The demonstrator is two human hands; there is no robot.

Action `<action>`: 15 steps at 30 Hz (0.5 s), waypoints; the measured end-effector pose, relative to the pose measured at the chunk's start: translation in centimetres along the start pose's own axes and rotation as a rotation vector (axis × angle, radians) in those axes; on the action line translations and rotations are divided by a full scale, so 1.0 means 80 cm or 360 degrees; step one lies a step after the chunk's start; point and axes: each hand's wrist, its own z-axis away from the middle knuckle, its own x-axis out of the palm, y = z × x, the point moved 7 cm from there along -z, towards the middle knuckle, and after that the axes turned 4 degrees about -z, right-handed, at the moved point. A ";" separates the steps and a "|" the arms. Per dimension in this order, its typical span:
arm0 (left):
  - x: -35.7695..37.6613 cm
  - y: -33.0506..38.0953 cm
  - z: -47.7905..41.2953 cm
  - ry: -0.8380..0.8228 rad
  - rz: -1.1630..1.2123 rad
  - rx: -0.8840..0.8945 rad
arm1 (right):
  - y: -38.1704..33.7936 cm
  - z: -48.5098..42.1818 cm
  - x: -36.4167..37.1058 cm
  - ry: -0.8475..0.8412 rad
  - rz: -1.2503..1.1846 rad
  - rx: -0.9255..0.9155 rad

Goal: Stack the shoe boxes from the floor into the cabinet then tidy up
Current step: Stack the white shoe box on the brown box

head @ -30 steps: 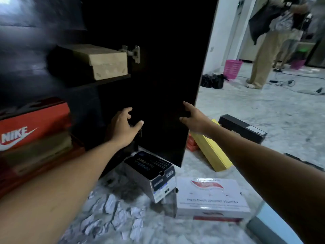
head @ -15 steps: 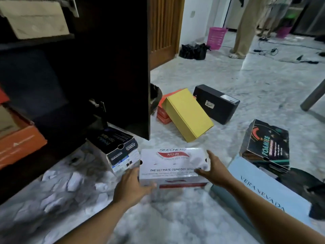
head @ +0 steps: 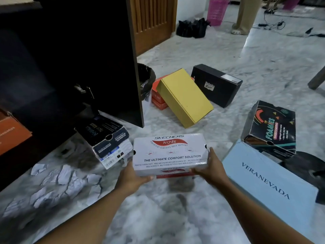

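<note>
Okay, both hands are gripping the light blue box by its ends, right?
No. In the head view the left hand and right hand grip the white Skechers box by its ends; the light blue box lies to its right.

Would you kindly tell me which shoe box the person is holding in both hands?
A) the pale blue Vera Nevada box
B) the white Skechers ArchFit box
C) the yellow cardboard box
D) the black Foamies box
B: the left hand and right hand grip opposite ends of the white rectangular Skechers ArchFit cardboard box.
</note>
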 end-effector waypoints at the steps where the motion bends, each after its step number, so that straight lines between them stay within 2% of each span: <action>1: 0.001 0.005 0.004 0.0025 0.0044 0.0006 | -0.003 0.004 -0.006 0.0004 -0.0009 0.0004; 7: 0.009 0.053 0.026 0.0087 0.0336 0.0033 | -0.037 0.038 -0.071 0.0154 -0.0023 -0.0093; 15: -0.075 0.170 0.069 0.0252 0.0272 0.0387 | -0.120 0.100 -0.143 0.0329 -0.0338 -0.0270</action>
